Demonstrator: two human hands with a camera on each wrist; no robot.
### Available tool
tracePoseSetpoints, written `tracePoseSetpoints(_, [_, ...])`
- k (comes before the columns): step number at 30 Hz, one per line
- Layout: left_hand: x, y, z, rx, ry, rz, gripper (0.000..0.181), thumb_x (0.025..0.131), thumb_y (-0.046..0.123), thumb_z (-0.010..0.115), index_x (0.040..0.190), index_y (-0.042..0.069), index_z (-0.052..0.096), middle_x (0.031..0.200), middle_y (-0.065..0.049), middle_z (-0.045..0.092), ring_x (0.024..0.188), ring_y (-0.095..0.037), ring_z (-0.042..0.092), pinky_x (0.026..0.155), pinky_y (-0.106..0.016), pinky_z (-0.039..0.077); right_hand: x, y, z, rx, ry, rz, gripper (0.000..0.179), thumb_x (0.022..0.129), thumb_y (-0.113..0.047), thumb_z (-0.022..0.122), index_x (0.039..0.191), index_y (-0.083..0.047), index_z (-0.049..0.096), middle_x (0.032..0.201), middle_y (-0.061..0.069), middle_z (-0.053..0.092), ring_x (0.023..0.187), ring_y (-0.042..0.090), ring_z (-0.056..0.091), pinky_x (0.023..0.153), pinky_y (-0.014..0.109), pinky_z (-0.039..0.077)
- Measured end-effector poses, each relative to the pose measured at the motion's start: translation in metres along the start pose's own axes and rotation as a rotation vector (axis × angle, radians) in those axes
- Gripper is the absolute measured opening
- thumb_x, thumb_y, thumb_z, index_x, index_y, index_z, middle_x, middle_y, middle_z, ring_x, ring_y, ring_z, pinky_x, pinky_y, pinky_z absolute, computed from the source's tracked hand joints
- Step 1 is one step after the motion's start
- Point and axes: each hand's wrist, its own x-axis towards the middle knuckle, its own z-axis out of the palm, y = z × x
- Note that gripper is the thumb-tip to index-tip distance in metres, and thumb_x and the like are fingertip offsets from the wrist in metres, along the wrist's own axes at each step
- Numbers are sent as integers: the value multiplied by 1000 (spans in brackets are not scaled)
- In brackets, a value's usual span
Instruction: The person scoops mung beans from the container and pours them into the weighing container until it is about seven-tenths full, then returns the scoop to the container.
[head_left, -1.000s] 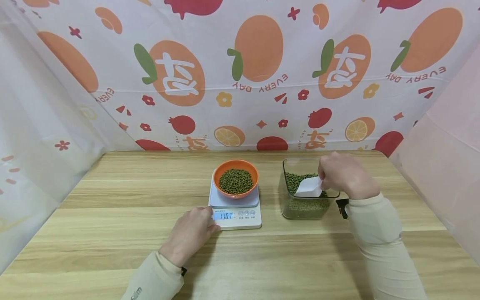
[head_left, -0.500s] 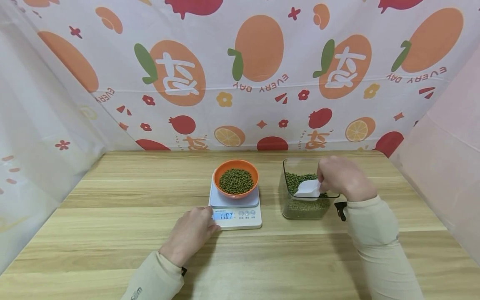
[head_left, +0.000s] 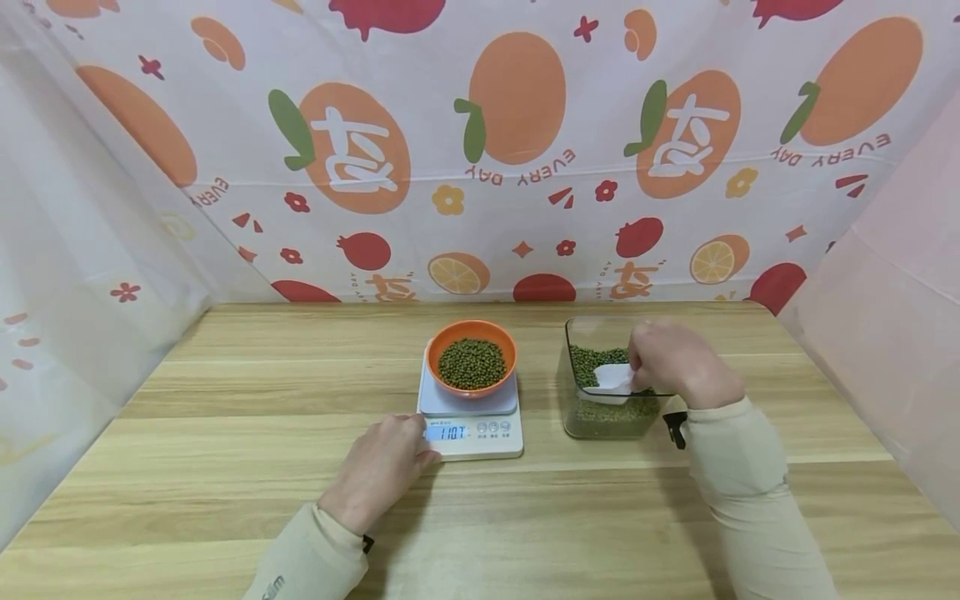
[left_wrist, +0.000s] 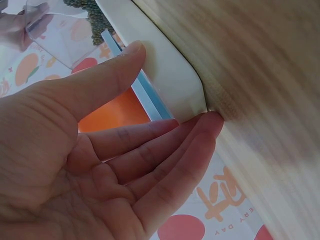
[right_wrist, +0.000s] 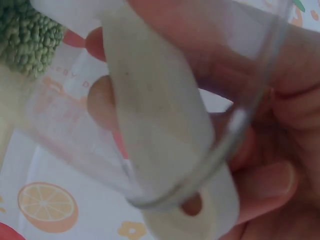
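Note:
My right hand (head_left: 681, 360) holds a white scoop (head_left: 615, 378) by its handle, its blade low among the green mung beans (head_left: 587, 364) in a clear container (head_left: 611, 423). In the right wrist view the scoop's handle (right_wrist: 155, 110), with a hole at its end, lies between thumb and fingers behind the container's rim. My left hand (head_left: 378, 468) touches the left front corner of a white kitchen scale (head_left: 483, 450); the left wrist view shows its long, nearly straight fingers (left_wrist: 165, 165) against the edge. On the scale sits an orange bowl (head_left: 474, 392) of mung beans. The display appears to read 110.7.
A wooden table (head_left: 525, 533) carries everything. White curtains printed with fruit (head_left: 517, 100) stand behind it and along both sides. The clear container stands a short way right of the scale, with a gap between them.
My right hand has shifted slightly left and down, and the scoop has sunk lower into the beans in the container. My left hand, the scale, its reading and the bowl look the same.

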Motion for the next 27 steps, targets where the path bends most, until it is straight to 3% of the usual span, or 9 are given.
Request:
tracePoseSetpoints(12, [0,-1,1,-5,10,11,26,76,10,89,85,-1,67,70,-7,62,57,-13,51,51,-31,47,5,-6,10,8,11,-30,21,77,-6,84,69,-7,65,74,2,60,71,22,55,66,38,49])
tracePoseSetpoints(20, [-1,-1,1,0,14,14,25,76,9,88,85,-2,67,69,-7,61,57,-13,49,50,-31,46,9,-5,17,63,4,-22,21,79,-6,84,69,-7,66,74,3,60,80,26,51,69,39,48])
tracePoseSetpoints(27, [-1,0,0,2,11,2,27,76,10,89,87,-3,68,71,-8,63,57,-13,50,50,-30,47,12,-5,18,33,-7,-26,19,80,-5,82,71,-6,65,78,6,58,84,27,52,71,39,50])
